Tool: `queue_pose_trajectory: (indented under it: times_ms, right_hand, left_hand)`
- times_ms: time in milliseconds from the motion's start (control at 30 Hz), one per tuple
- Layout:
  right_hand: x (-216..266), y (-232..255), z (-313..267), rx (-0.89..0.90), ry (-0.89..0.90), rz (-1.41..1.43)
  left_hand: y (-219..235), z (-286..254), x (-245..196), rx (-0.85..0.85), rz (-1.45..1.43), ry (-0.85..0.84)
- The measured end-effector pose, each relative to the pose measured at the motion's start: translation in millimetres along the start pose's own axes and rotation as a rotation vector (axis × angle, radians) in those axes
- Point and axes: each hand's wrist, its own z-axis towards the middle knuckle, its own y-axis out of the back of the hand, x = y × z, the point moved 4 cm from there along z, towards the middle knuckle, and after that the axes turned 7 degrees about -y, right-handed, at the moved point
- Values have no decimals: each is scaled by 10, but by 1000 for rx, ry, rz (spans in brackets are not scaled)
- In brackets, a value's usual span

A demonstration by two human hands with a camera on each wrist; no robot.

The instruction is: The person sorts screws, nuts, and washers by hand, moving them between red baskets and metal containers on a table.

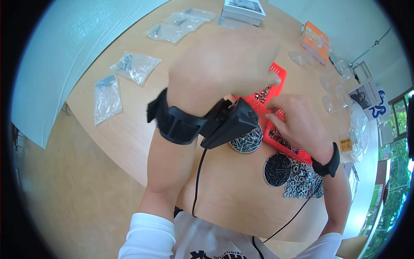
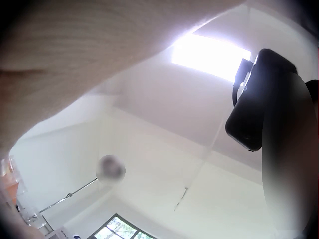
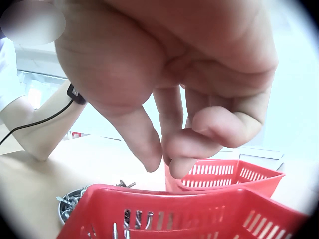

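Observation:
My left hand (image 1: 224, 60) is held over the far red basket (image 1: 279, 71), the back of the hand toward the head camera and most of its fingers hidden. Only the hand's underside (image 2: 65, 59) fills the upper left of the left wrist view. Small screws lie in that basket. My right hand (image 1: 299, 121) hovers above the near red basket (image 1: 267, 139), which holds more screws. In the right wrist view its fingers (image 3: 219, 124) bend loosely beside the thumb (image 3: 142, 142). Nothing shows between those fingertips, which hang above the basket's rim (image 3: 169, 194).
Beside the baskets stand a dish of silver screws (image 1: 246, 143) and a dish of black screws (image 1: 277, 170). Several nuts (image 1: 297, 179) lie close by. Plastic bags (image 1: 108, 101) of hardware lie on the left, a white box (image 1: 243, 12) at the back, and clear cups (image 1: 327, 103) at the right.

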Motion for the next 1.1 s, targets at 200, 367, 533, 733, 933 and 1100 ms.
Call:
queue_pose_trajectory:
  times_ms: [200,367,533,733,933,1100]
  right_hand:
    - [-330,226,-409,106,-130,59]
    - [-678,157,-697,124,-181,43]
    - [-707,149,-779,167,-232,96]
    - [-708,128,-789,146,-217,94]
    - [-768,30,-781,91,-176,87]
    - [-778,13,-754,131,-205,87]
  left_hand:
    - [-296,16,-233,620,-127,176]
    - [-795,-366,-165,698,-155,26]
    - [-851,-246,-187,720,64,-19]
    - [-1030,-273,-125,678,243,-72]
    - [-1050,-259,-20,617,316,-60]
    - [-1032,-338,122,637,24,77]
